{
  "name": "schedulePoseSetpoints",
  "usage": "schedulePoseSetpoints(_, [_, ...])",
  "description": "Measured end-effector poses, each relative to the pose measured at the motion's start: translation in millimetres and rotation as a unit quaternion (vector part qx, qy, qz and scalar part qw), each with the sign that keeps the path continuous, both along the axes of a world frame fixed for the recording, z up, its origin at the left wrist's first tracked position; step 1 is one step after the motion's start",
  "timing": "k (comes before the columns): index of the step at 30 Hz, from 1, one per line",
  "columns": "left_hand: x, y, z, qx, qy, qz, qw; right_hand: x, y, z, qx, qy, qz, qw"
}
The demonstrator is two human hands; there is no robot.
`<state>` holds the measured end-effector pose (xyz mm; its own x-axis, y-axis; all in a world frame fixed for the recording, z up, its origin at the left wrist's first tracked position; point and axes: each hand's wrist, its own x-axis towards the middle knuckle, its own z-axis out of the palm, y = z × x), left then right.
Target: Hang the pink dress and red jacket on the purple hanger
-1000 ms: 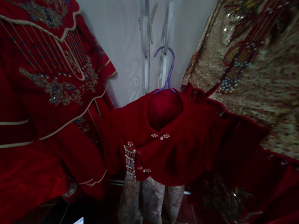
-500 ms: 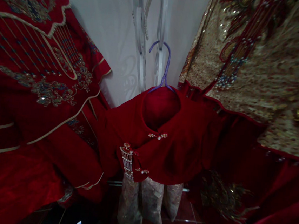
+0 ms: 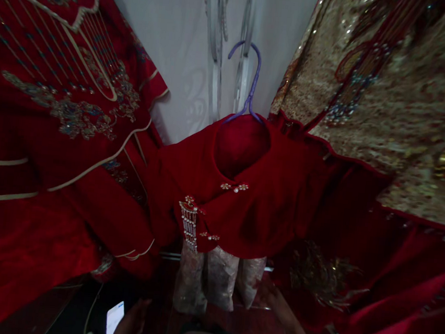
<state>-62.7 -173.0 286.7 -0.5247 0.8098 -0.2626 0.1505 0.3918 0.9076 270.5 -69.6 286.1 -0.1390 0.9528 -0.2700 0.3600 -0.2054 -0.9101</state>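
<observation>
A short red jacket hangs on a purple hanger, with pearl flower fastenings and a beaded tassel on its front. Below the jacket are several wrapped, pale sleeve-like bundles. My left hand is low in the picture, dim and blurred, its fingers loosely stretched. Beside it shows a phone with a lit screen; no grip on the phone can be seen. My right hand reaches up near the right bundle, fingers apart and holding nothing visible. Whether it touches the bundle cannot be told.
A red embroidered garment with cream piping hangs on the left. To the right hangs a gold sequined garment above dark red cloth. Metal rails run up the white wall. Dark red tiles cover the floor.
Both my hands have come into view from the bottom. The jacket, hanger and phone sit higher in the picture, as the camera has tilted down.
</observation>
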Motion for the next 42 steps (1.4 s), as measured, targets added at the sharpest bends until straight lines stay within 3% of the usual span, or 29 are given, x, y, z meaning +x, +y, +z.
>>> schedulePoseSetpoints(3, [-12,65,-11.8,-0.012,-0.025,-0.069,0.997,-22,1,2.0,-0.003,0.061,0.101,0.993])
schedulePoseSetpoints(5, [-3,95,-3.8,0.117,-0.012,-0.157,0.981,-45,5,14.3,0.075,0.109,0.131,0.983])
schedulePoseSetpoints(8, [38,112,20.2,0.236,0.037,-0.232,0.943,-77,14,34.4,0.248,0.096,-0.004,0.964])
schedulePoseSetpoints(11, [83,110,35.4,0.298,0.134,-0.222,0.919,-96,23,40.7,0.331,0.06,-0.047,0.941])
schedulePoseSetpoints(14, [97,107,37.5,0.297,0.22,-0.227,0.901,-104,28,36.5,0.332,0.059,-0.03,0.941])
schedulePoseSetpoints(23, [65,110,48.1,0.298,0.352,-0.289,0.839,-107,32,44.7,0.339,0.001,-0.054,0.939])
schedulePoseSetpoints(31, [63,112,48.8,0.352,0.316,-0.275,0.837,-104,23,51.5,0.311,0.058,-0.018,0.948])
schedulePoseSetpoints(38, [62,104,62.9,0.337,0.188,-0.297,0.874,-103,21,48.1,0.246,0.14,-0.011,0.959])
schedulePoseSetpoints(42, [69,100,68.6,0.343,0.182,-0.3,0.871,-98,20,50.7,0.237,0.148,-0.002,0.96])
